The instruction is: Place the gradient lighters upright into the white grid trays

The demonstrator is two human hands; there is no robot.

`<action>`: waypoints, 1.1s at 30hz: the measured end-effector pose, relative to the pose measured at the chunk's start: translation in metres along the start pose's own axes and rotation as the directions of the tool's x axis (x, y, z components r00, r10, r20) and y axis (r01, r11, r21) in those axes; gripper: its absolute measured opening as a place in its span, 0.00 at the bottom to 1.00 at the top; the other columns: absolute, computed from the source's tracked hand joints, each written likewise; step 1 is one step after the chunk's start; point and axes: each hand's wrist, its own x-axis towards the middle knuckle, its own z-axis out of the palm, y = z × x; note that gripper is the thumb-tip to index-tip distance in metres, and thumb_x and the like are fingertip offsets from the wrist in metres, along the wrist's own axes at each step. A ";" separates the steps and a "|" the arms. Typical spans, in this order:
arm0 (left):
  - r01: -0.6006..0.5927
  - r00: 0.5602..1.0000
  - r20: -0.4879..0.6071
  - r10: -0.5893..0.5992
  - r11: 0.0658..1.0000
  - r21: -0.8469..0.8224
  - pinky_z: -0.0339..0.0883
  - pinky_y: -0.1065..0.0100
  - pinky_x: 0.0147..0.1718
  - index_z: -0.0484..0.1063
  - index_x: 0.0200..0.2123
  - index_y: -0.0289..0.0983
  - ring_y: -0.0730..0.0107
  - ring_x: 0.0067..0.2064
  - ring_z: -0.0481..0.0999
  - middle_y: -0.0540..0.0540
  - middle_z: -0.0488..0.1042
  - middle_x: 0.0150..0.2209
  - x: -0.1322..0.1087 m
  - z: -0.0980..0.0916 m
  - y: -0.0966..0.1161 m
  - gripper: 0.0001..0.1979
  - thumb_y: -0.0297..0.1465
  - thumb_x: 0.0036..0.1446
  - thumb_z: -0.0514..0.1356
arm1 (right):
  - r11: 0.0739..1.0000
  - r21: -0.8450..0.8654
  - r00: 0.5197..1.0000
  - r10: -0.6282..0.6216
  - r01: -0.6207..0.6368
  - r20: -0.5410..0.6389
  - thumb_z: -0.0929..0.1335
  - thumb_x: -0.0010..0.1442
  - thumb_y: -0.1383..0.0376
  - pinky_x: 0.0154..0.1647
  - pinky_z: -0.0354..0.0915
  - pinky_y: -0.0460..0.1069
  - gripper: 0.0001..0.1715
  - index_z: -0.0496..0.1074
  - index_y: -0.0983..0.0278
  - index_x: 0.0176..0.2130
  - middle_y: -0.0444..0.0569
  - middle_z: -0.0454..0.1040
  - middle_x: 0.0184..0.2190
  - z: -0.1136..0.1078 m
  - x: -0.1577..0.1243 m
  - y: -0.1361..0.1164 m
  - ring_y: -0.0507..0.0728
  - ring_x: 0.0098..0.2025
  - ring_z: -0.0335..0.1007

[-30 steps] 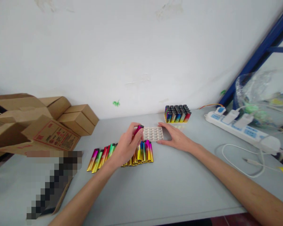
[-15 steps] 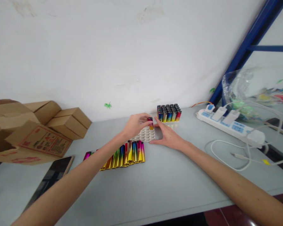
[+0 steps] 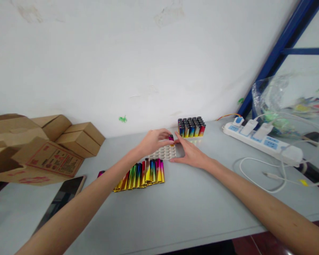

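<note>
The left hand (image 3: 153,142) gripped one lighter (image 3: 171,137), purple with a dark top, between thumb and fingertips, upright at the far right corner of the white tray (image 3: 163,153). Whether its base sat in a cell could not be told, as the fingers covered it. The right hand (image 3: 190,153) was spread open in a C, thumb at the tray's near right corner and fingers by the far one, close to the lighter.

A second earlier the left hand had held the lighter tilted at the tray's left end; since then it had crossed to the right end, while the right hand had stayed at its edge. The view had also swung slightly, shifting everything leftward.

One row of loose lighters (image 3: 149,173) lay just in front of the tray; the left forearm hid part of it, preventing a full count. One block of upright lighters (image 3: 191,127) stood behind the right hand, five along its front, the rest too crowded to count. Farther out were one phone (image 3: 61,194), one open carton (image 3: 50,159) and one power strip (image 3: 272,144) with three plugs (image 3: 248,126).
</note>
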 end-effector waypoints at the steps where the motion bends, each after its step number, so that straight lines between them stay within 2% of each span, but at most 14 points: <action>1: 0.000 0.999 -0.040 0.001 0.999 0.040 0.75 0.54 0.54 0.75 0.51 0.36 0.54 0.52 0.82 0.39 0.82 0.50 -0.009 -0.003 0.004 0.22 0.40 0.58 0.68 | 1.000 -0.006 1.000 0.000 0.000 -0.002 0.78 0.55 0.50 0.64 0.63 0.69 0.72 0.33 0.59 0.77 0.63 0.70 0.61 0.000 0.000 0.000 0.71 0.62 0.70; 2: 0.000 0.996 -0.092 0.009 0.995 0.100 0.73 0.53 0.57 0.73 0.54 0.37 0.54 0.55 0.80 0.38 0.79 0.55 -0.020 -0.006 0.007 0.25 0.43 0.58 0.68 | 1.000 -0.012 1.000 -0.002 0.002 -0.005 0.78 0.55 0.50 0.64 0.63 0.69 0.71 0.33 0.59 0.77 0.63 0.70 0.62 0.000 0.000 -0.001 0.71 0.62 0.70; 4: 0.028 0.988 -0.151 0.019 0.953 0.303 0.68 0.49 0.61 0.73 0.55 0.38 0.53 0.57 0.78 0.39 0.78 0.56 -0.046 -0.011 0.015 0.26 0.47 0.60 0.66 | 1.000 -0.021 1.000 -0.008 0.008 -0.011 0.78 0.55 0.50 0.64 0.63 0.69 0.71 0.34 0.58 0.77 0.64 0.70 0.62 0.000 -0.001 -0.001 0.71 0.62 0.69; 7: 0.006 1.000 -0.012 0.000 0.900 0.436 0.67 0.46 0.62 0.74 0.54 0.39 0.52 0.56 0.77 0.39 0.78 0.55 -0.087 -0.013 0.021 0.26 0.50 0.60 0.65 | 0.999 -0.029 1.000 -0.016 0.016 -0.018 0.78 0.56 0.50 0.64 0.63 0.69 0.70 0.35 0.58 0.77 0.64 0.69 0.62 0.001 -0.001 0.000 0.71 0.62 0.69; 9: -0.048 0.998 0.055 0.024 0.877 0.477 0.58 0.42 0.68 0.72 0.58 0.39 0.49 0.61 0.74 0.37 0.76 0.58 -0.106 -0.009 0.021 0.32 0.51 0.57 0.67 | 0.999 -0.033 1.000 -0.023 0.022 -0.021 0.77 0.56 0.50 0.64 0.64 0.69 0.69 0.36 0.58 0.77 0.63 0.69 0.62 0.002 -0.002 0.002 0.71 0.62 0.69; 12: -0.102 0.993 0.106 0.055 0.854 0.510 0.46 0.40 0.72 0.69 0.62 0.38 0.47 0.66 0.69 0.35 0.73 0.62 -0.120 0.000 0.017 0.38 0.50 0.54 0.70 | 0.999 -0.040 0.999 -0.029 0.028 -0.025 0.77 0.57 0.49 0.64 0.63 0.68 0.67 0.37 0.59 0.77 0.63 0.68 0.64 0.002 -0.002 0.004 0.71 0.63 0.68; 17: -0.124 0.990 0.121 0.073 0.860 0.495 0.45 0.41 0.73 0.71 0.60 0.38 0.51 0.64 0.72 0.37 0.75 0.59 -0.115 0.008 0.012 0.31 0.42 0.56 0.70 | 0.999 -0.046 1.000 -0.025 0.025 -0.011 0.77 0.57 0.49 0.65 0.63 0.68 0.67 0.37 0.59 0.76 0.63 0.68 0.63 0.000 -0.002 0.002 0.71 0.63 0.68; 19: -0.126 0.990 0.110 0.085 0.879 0.459 0.48 0.40 0.72 0.73 0.58 0.39 0.50 0.63 0.73 0.38 0.75 0.57 -0.113 0.006 0.015 0.29 0.40 0.55 0.71 | 0.999 -0.048 1.000 -0.012 0.012 -0.001 0.77 0.57 0.49 0.65 0.63 0.68 0.68 0.37 0.59 0.76 0.63 0.69 0.63 -0.001 -0.002 0.000 0.71 0.63 0.69; 21: -0.114 0.993 0.063 0.097 0.903 0.415 0.56 0.40 0.69 0.74 0.57 0.40 0.49 0.62 0.73 0.39 0.73 0.58 -0.114 0.002 0.021 0.28 0.39 0.54 0.72 | 0.999 -0.048 1.000 0.000 0.001 0.010 0.77 0.57 0.50 0.65 0.63 0.68 0.68 0.37 0.59 0.76 0.63 0.69 0.63 -0.003 -0.002 -0.003 0.71 0.63 0.69; 25: -0.068 0.983 -0.150 0.101 0.975 0.212 0.70 0.49 0.62 0.77 0.55 0.43 0.49 0.59 0.75 0.39 0.65 0.59 -0.117 -0.007 0.030 0.24 0.35 0.55 0.71 | 0.999 -0.045 1.000 -0.001 0.002 0.018 0.77 0.56 0.50 0.66 0.62 0.68 0.67 0.38 0.59 0.76 0.63 0.68 0.64 -0.004 -0.002 -0.004 0.71 0.64 0.68; 27: -0.067 0.971 -0.232 0.059 0.997 -0.028 0.72 0.52 0.60 0.77 0.56 0.43 0.50 0.59 0.75 0.39 0.63 0.60 -0.118 -0.008 0.028 0.23 0.33 0.57 0.70 | 0.999 -0.041 1.000 -0.007 0.008 0.016 0.77 0.56 0.50 0.67 0.61 0.68 0.67 0.39 0.58 0.76 0.63 0.67 0.65 -0.004 -0.002 -0.003 0.71 0.65 0.66; 29: -0.066 0.962 -0.274 -0.005 0.966 -0.251 0.74 0.52 0.59 0.77 0.57 0.42 0.50 0.59 0.76 0.38 0.64 0.60 -0.117 -0.007 0.023 0.22 0.34 0.59 0.69 | 0.999 -0.037 1.000 -0.010 0.011 0.016 0.76 0.57 0.49 0.67 0.60 0.68 0.66 0.39 0.58 0.76 0.63 0.66 0.66 -0.004 -0.003 -0.002 0.70 0.65 0.66; 31: -0.040 0.948 -0.310 -0.073 0.938 -0.344 0.74 0.50 0.59 0.79 0.55 0.40 0.48 0.60 0.75 0.37 0.68 0.58 -0.115 -0.004 0.019 0.19 0.36 0.62 0.67 | 0.999 -0.035 1.000 -0.011 0.011 0.019 0.76 0.59 0.48 0.67 0.61 0.68 0.64 0.39 0.58 0.76 0.63 0.67 0.65 -0.004 -0.004 -0.002 0.70 0.65 0.67; 33: 0.010 0.920 -0.364 -0.143 0.939 -0.345 0.75 0.50 0.58 0.82 0.49 0.38 0.47 0.60 0.74 0.37 0.73 0.53 -0.114 -0.001 0.017 0.14 0.39 0.64 0.65 | 0.999 -0.035 1.000 -0.013 0.014 0.027 0.75 0.59 0.47 0.68 0.60 0.68 0.63 0.39 0.58 0.76 0.63 0.66 0.66 -0.005 -0.004 -0.003 0.70 0.66 0.66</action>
